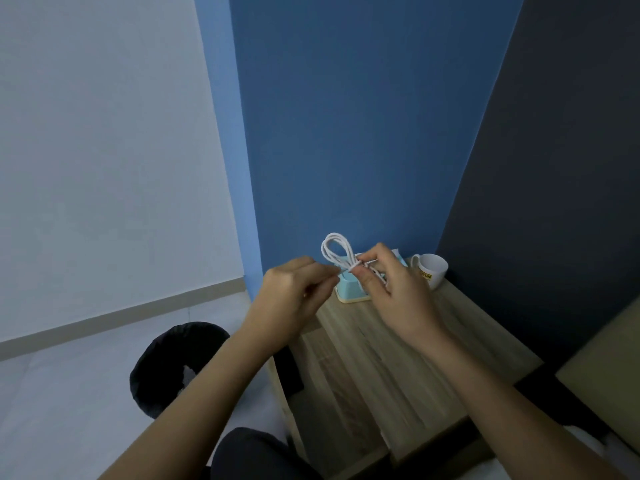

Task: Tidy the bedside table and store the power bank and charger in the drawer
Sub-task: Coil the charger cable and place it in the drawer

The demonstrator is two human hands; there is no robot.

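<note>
You have the white charging cable [335, 249] bunched into a loop of several strands and held up in the air above the back of the light wood-grain bedside table [374, 358], not resting on anything. Your right hand [391, 289] pinches the neck of the loop between thumb and forefinger, fingers closed on the cable, so the strands stay gathered and cannot spring apart. Your left hand [294, 296] is curled shut just beside it, its fingertips closed on what looks like the cable's loose end; the view is too small there to be sure whether it grips the plug or a strand. Holding the bundle with one hand and the tail with the other suggests you are winding or tying the end round the neck, so the cable goes into the drawer as one compact coil.

Directly behind your hands, against the blue wall, sits a pale blue plastic box with a cream base [348, 292], mostly hidden by your fingers. To its right stands a white ceramic mug [433, 268] with a yellow label, upright, handle to the left. On the floor to the left of the table is a round black waste bin [173, 368]. No power bank shows, and I cannot make out the drawer clearly, so storing still lies ahead.
</note>
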